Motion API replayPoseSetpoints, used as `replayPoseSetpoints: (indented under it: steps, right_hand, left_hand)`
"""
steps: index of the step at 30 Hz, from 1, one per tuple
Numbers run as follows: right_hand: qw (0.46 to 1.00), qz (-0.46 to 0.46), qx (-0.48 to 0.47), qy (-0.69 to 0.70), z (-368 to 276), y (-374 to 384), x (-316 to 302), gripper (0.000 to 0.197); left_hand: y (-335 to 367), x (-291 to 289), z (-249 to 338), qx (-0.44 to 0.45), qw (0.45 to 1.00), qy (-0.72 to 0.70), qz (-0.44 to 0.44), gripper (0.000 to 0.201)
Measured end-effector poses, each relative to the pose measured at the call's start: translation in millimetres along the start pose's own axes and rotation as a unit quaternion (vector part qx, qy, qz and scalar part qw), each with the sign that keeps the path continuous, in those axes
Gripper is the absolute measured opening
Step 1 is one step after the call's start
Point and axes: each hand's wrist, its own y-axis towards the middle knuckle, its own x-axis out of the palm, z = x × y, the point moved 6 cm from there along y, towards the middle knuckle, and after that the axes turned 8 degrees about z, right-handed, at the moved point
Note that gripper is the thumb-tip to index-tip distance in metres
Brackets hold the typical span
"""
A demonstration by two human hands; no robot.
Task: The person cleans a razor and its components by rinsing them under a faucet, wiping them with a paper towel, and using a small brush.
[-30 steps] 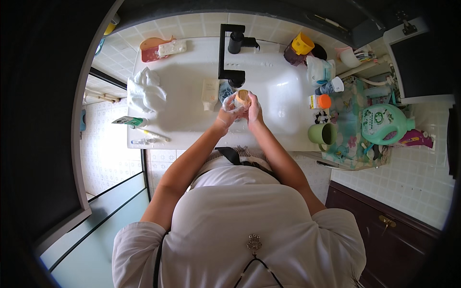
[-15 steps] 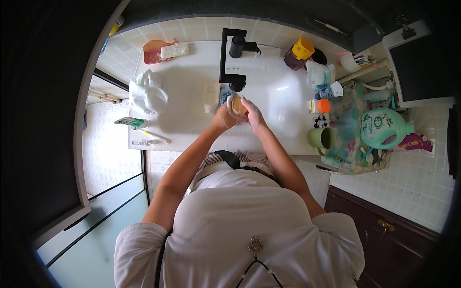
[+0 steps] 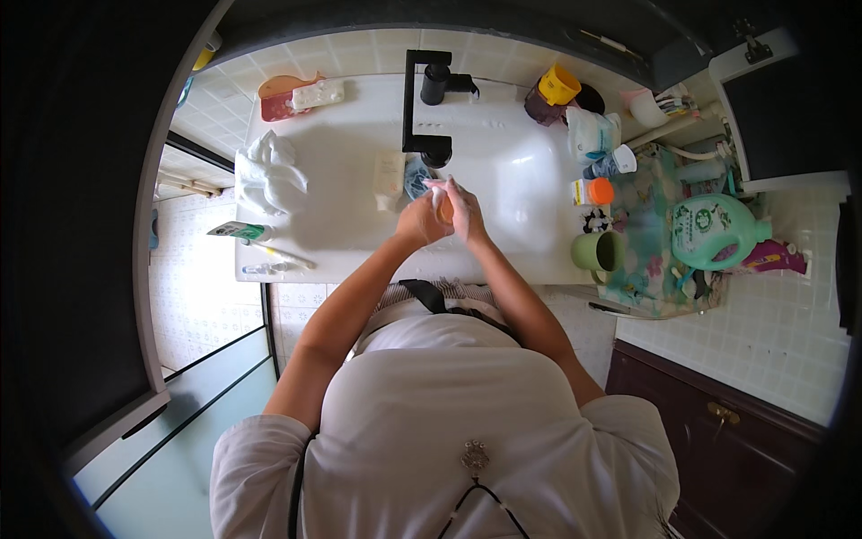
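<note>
In front of the tap, over the basin, my two hands meet around a small, round tan-orange thing (image 3: 445, 210); its exact kind is hard to make out. My left hand (image 3: 422, 221) is closed around its left side. From the right, my right hand (image 3: 466, 216) presses against it, fingers pointing up toward the tap. White lather covers the fingers of both hands. The black tap (image 3: 436, 153) hangs just beyond them. Lying in the basin behind my hands are a pale cream tube (image 3: 390, 180) and a dark blue, bunched thing (image 3: 416, 178), partly hidden.
The white sink (image 3: 341, 229) bears a red soap dish (image 3: 276, 105), a crumpled white bag (image 3: 269, 175), a green-and-white tube (image 3: 241, 230) and a toothbrush (image 3: 287, 255) on its left. To the right stand a green cup (image 3: 593, 252), an orange-capped bottle (image 3: 594, 191) and a green jug (image 3: 709, 232).
The round thing's face has turned out of view, and it now shows edge-on between my palms. My right fingers have come over toward the left ones.
</note>
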Motion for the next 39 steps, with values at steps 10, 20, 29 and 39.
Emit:
replayPoseSetpoints:
  steps: [10,20,29,39]
  right_hand:
    - [0.966,-0.001,0.106,0.237,24,-2,1,0.045]
    - [0.97,-0.005,-0.18,-0.166,-18,-8,11,0.045]
    - [0.921,0.055,-0.118,-0.367,-9,-3,3,0.045]
    - [0.939,-0.094,-0.268,-0.196,-31,-15,22,0.042]
  left_hand:
    - [15,15,-58,-0.069,0.942,-0.322,0.067,0.044]
    - [14,-1,-34,-0.05,0.942,-0.312,0.111,0.04]
    - [9,-12,-34,-0.101,0.933,-0.328,0.105,0.04]
    - [16,-16,-30,0.041,0.974,-0.187,0.117,0.037]
